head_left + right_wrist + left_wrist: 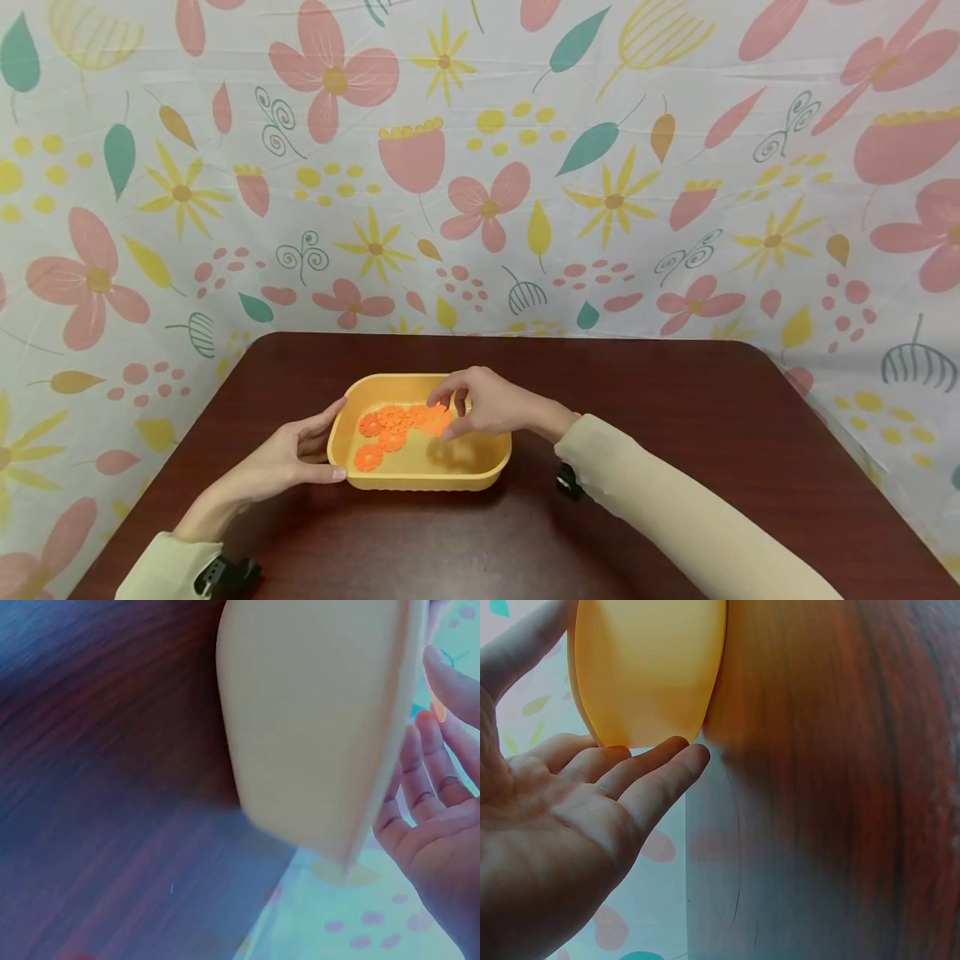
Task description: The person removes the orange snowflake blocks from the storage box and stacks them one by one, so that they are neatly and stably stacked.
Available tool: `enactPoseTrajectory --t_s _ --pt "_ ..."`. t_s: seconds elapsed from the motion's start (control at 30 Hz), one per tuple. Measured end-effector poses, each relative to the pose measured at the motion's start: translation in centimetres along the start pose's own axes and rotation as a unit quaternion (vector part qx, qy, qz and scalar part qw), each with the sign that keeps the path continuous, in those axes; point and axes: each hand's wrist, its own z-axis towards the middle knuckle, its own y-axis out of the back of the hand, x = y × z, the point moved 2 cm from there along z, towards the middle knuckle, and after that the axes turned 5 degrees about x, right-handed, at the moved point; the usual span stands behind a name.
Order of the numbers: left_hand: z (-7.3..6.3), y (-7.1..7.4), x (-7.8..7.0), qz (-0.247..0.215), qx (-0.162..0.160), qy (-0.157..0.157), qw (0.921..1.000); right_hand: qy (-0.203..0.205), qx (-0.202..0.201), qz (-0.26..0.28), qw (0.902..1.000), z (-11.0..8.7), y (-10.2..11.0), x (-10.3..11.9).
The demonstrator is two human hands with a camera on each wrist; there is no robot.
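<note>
A yellow plastic tray (420,482) with raised walls stands on the table. Several orange flower-shaped pieces (392,417) lie in its left and middle part, some overlapping. At the tray's left end, my left hand (288,454) holds it, thumb at the near corner and fingers along the far side; the left wrist view shows the fingertips against the outer wall. My right hand (487,404) reaches over the tray from the right, thumb and forefinger pinching an orange flower-shaped piece (438,709). In the right wrist view, the tray's outer wall (315,727) hides part of that hand.
The dark brown wooden table (637,500) extends around the tray on all sides. Behind it hangs a white cloth (480,108) printed with flowers and leaves, which also shows beyond the table's side edges. Black straps (568,481) sit at both wrists.
</note>
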Motion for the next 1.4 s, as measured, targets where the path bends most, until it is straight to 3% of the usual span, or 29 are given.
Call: enactPoseTrajectory --t_s 0.2,0.4,0.67,0.87,1.07,1.4 --pt "-0.2 0.0 -0.3 -0.005 0.008 -0.012 0.9999 -0.016 -0.026 -0.005 0.9995 -2.5 2.1 -0.5" --pt "-0.2 -0.2 -0.2 -0.013 0.009 -0.002 0.9999 -0.040 -0.053 -0.002 0.9978 -5.6 4.3 -1.3" --pt "-0.2 0.0 -0.3 -0.013 0.009 -0.003 0.9999 -0.092 -0.096 -0.007 0.9911 -9.9 6.0 -3.8" --pt "-0.1 0.0 -0.2 -0.012 0.009 0.004 0.9999 -0.128 -0.115 -0.002 0.9851 -13.2 6.4 -6.3" --pt "0.0 -0.1 -0.2 -0.018 0.010 0.007 0.9998 -0.136 -0.128 0.009 0.9823 -15.9 6.2 -8.5" --pt "-0.1 -0.1 -0.5 -0.019 0.008 0.007 0.9998 -0.139 -0.127 0.018 0.9820 -17.9 5.6 -10.5"
